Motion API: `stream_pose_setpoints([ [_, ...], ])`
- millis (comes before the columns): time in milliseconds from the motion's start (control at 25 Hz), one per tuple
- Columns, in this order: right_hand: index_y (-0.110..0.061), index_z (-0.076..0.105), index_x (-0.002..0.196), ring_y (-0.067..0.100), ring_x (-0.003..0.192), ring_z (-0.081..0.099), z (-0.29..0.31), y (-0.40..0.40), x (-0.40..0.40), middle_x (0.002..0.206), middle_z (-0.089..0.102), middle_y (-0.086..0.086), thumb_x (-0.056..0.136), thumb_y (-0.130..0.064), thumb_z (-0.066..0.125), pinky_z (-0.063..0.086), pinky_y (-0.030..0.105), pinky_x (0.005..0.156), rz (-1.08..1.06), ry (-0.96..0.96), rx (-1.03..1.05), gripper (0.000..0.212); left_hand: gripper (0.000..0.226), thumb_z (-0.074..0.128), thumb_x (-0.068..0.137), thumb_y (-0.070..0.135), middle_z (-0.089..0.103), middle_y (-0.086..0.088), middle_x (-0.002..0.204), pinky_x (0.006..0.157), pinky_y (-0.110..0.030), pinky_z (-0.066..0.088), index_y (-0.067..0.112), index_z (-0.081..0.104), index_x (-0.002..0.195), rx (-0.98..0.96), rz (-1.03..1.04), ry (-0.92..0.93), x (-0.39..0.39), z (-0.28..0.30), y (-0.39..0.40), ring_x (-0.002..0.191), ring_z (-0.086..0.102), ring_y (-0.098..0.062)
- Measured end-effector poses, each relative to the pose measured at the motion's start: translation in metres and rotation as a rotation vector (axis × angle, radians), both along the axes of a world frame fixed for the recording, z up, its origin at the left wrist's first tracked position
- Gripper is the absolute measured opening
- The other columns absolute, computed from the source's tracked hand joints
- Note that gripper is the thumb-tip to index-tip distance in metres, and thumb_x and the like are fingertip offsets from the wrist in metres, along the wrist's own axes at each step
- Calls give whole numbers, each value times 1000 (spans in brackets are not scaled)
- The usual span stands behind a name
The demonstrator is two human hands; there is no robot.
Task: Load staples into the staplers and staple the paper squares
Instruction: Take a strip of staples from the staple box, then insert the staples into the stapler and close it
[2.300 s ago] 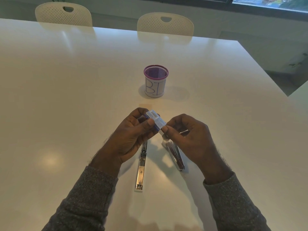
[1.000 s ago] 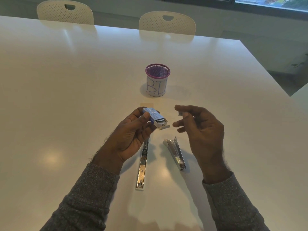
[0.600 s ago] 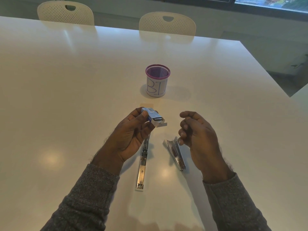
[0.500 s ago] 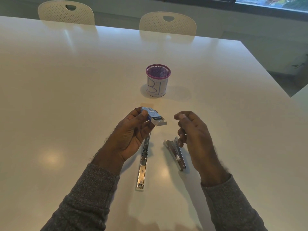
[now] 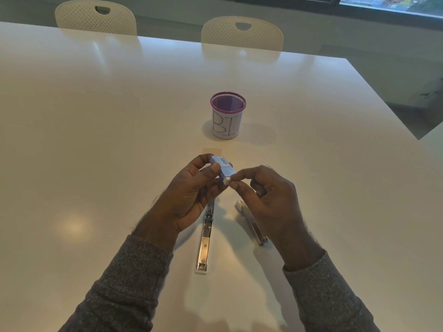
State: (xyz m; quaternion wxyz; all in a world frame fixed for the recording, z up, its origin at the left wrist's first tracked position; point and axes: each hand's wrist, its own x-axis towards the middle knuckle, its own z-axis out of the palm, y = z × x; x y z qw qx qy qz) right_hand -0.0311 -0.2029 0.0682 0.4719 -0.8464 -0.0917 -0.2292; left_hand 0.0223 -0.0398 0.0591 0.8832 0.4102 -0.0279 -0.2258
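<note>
**Both hands on the staple box, 2 staplers lying on the counter**

The left hand holds a small blue-and-white staple box above the counter, its grip clamped on the box with the thumb across the near side and the fingers curled behind the far side. A barcode shows on the box's upper face. The box tilts down toward the right, and its white lower end meets the right hand. That hand's grip is pinched together on this end of the box, thumb and forefinger tips touching it, the other fingers curled in toward the palm. Whether anything is drawn out of the box cannot be told.

Below the hands, 2 metal staplers lie on the counter. The left stapler is laid open into 1 long flat strip, running from under the left hand toward the person. The right stapler lies just beside it at a slant, its far part hidden under the right hand. Neither hand touches either stapler.

Beyond the hands lies a pale paper square, flat on the counter. Farther off stands a purple-rimmed mesh cup wrapped in white paper with blue lettering. 2 white perforated chairs stand at the far edge. Grey sleeves cover both forearms.
</note>
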Motion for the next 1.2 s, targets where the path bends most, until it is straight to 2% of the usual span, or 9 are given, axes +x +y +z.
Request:
stream_pose_setpoints([
  [160, -34, 65, 96, 1, 56, 49, 2, -5, 0, 64, 51, -32, 84, -36, 72, 35, 6, 52, 1, 99, 25, 14, 36, 61, 81, 11, 74, -14, 109, 68, -27, 61, 14, 56, 116, 6, -89, -14, -1, 1, 0, 94, 73, -28],
  [360, -37, 49, 136, -11, 68, 52, 6, -14, 1, 72, 51, -41, 78, -53, 63, 39, 5, 50, 175, 256, -44, 62, 52, 79, 73, 22, 72, -15, 110, 67, -27, 61, 18, 54, 118, 128, -186, -90, -1, 6, 6, 94, 72, -30],
  [480, -40, 56, 127, -6, 57, 51, 7, -26, 1, 69, 52, -31, 74, -56, 70, 34, 6, 44, 230, 254, -55, 57, 55, 81, 72, 26, 71, -16, 115, 69, -29, 61, 19, 54, 120, 247, -232, -137, -2, 8, 10, 97, 72, -33],
  [600, -38, 62, 116, -5, 54, 48, 3, -51, 7, 65, 50, -20, 69, -52, 79, 34, 5, 50, -18, 216, -84, 51, 45, 73, 80, 26, 71, -12, 116, 68, -29, 60, 17, 56, 121, 369, -150, -209, 0, 10, 15, 88, 74, -30],
  [760, -31, 63, 117, 3, 68, 54, -11, -87, 13, 73, 57, -15, 72, -56, 73, 37, 15, 57, -432, 351, -269, 52, 16, 68, 89, 17, 66, -13, 101, 60, -34, 60, 17, 65, 105, 838, 188, -206, 9, 3, 27, 60, 67, -18],
  [920, -20, 61, 124, 27, 95, 65, -35, -93, 16, 106, 72, 7, 79, -48, 72, 46, 29, 77, -498, 495, -337, 55, 22, 72, 86, 17, 62, -12, 82, 50, -31, 59, 16, 64, 107, 1053, 50, -123, 9, -8, 29, 44, 60, -13],
  [1040, -19, 59, 124, 23, 91, 62, -34, -90, 22, 97, 68, 4, 85, -43, 65, 39, 25, 71, -484, 533, -221, 46, 36, 76, 83, 24, 63, -8, 77, 46, -26, 56, 20, 63, 116, 1139, 9, -126, 7, -13, 22, 41, 59, -13],
  [1120, -20, 62, 120, 16, 80, 60, -30, -91, 25, 92, 67, 0, 90, -28, 55, 39, 25, 63, -473, 541, -73, 31, 42, 80, 79, 30, 64, -2, 77, 48, -25, 57, 20, 64, 117, 1202, 16, -148, 6, -15, 17, 43, 63, -13],
  [1200, -19, 65, 118, 8, 76, 59, -27, -88, 25, 97, 69, -2, 93, -12, 47, 44, 23, 64, -425, 518, 63, 31, 45, 84, 73, 35, 65, 2, 83, 54, -29, 61, 23, 65, 111, 1286, 20, -172, 5, -15, 13, 52, 68, -15],
])
